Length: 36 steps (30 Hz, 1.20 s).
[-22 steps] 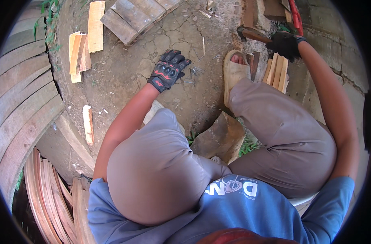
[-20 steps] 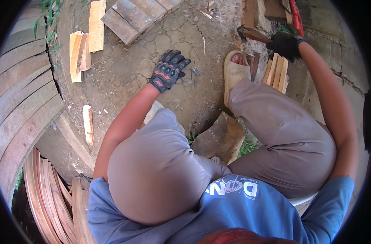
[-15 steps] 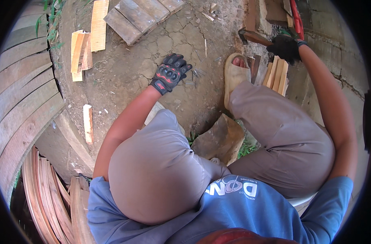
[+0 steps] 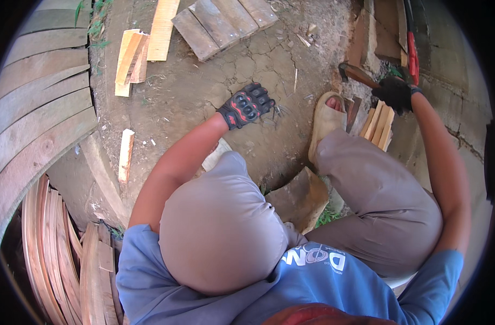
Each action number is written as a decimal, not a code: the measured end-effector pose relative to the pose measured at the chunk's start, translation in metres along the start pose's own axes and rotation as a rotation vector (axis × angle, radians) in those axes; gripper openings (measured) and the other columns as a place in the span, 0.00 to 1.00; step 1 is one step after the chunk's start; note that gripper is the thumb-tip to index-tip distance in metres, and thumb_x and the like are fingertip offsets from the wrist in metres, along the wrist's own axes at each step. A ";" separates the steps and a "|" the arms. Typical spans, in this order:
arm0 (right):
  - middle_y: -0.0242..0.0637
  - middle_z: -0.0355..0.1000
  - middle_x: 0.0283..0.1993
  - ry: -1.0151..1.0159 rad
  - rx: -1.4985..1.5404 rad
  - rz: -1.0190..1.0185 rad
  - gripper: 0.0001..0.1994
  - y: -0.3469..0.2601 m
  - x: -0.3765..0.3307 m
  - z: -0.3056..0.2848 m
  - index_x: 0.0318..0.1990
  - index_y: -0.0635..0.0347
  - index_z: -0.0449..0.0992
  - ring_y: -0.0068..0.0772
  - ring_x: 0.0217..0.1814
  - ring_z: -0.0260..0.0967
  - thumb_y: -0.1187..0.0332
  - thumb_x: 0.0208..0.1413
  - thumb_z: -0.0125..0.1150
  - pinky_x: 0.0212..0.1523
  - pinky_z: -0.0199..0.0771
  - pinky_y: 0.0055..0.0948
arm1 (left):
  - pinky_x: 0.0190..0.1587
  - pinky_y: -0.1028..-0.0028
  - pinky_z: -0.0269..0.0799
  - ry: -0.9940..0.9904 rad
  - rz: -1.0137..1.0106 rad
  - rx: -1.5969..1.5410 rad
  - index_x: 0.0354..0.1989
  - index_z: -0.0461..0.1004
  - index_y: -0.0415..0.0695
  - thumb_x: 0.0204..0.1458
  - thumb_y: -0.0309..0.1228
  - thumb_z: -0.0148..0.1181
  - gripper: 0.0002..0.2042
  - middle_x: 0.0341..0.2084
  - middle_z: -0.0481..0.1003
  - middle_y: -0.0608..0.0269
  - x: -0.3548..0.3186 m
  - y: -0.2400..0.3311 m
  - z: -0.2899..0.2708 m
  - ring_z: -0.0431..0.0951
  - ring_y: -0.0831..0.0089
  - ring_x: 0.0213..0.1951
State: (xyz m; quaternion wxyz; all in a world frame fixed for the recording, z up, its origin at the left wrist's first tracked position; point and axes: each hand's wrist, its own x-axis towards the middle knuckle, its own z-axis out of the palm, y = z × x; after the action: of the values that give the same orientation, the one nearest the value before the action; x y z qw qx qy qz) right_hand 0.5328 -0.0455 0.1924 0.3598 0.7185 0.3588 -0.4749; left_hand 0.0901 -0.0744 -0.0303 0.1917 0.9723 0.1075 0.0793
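- Black gloves with red trim cover the left hand (image 4: 247,106), which we find just above the centre of our view, at twelve o'clock. Its fingers lie close together, palm down; we cannot tell whether they pinch anything.
- Loose nails (image 4: 279,111), grey and thin, lie on the cracked earth (image 4: 247,59) at one o'clock, just beside the left fingertips.
- Dark-gloved, the right hand (image 4: 392,93) appears at two o'clock, its fingers wrapped around the handle of a hammer (image 4: 362,76). We see the dark hammer head pointing toward ten o'clock from the hand.
- Next to the right hand, we note a red object (image 4: 413,57) toward one o'clock, and pale wooden sticks (image 4: 378,124) toward seven o'clock.
- Between the two hands, a beige sandal (image 4: 326,124) carries the right foot.
- A grey slatted panel (image 4: 225,24) rests at twelve o'clock, near the upper edge; we locate yellowish offcuts (image 4: 131,59) between ten and eleven.
- At nine o'clock lies a short wood strip (image 4: 126,156); at eight, stacked boards (image 4: 52,244).
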 end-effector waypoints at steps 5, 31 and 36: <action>0.27 0.68 0.20 -0.053 -0.075 0.007 0.14 0.002 0.008 -0.002 0.40 0.49 0.79 0.26 0.17 0.66 0.54 0.73 0.54 0.18 0.66 0.38 | 0.62 0.57 0.73 0.040 -0.008 -0.043 0.48 0.80 0.48 0.52 0.32 0.59 0.15 0.38 0.79 0.61 0.025 0.003 -0.010 0.80 0.59 0.47; 0.33 0.69 0.23 -0.003 0.022 -0.030 0.18 -0.005 0.008 -0.001 0.35 0.60 0.75 0.29 0.17 0.68 0.53 0.66 0.62 0.18 0.73 0.37 | 0.56 0.59 0.77 0.898 -1.358 -0.179 0.48 0.87 0.50 0.61 0.54 0.62 0.22 0.45 0.85 0.52 -0.017 -0.209 -0.154 0.85 0.51 0.50; 0.34 0.69 0.24 -0.018 0.032 -0.020 0.17 -0.006 0.006 -0.002 0.37 0.61 0.77 0.29 0.18 0.69 0.53 0.66 0.62 0.18 0.74 0.37 | 0.56 0.58 0.78 0.691 -1.312 -0.215 0.49 0.87 0.53 0.61 0.55 0.59 0.22 0.47 0.85 0.54 -0.024 -0.219 -0.148 0.84 0.50 0.50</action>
State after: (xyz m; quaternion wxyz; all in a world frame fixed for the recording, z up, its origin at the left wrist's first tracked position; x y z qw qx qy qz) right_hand 0.5302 -0.0403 0.1863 0.3468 0.7162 0.3551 -0.4906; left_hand -0.0010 0.1701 0.0167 0.2489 0.6044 0.7109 0.2595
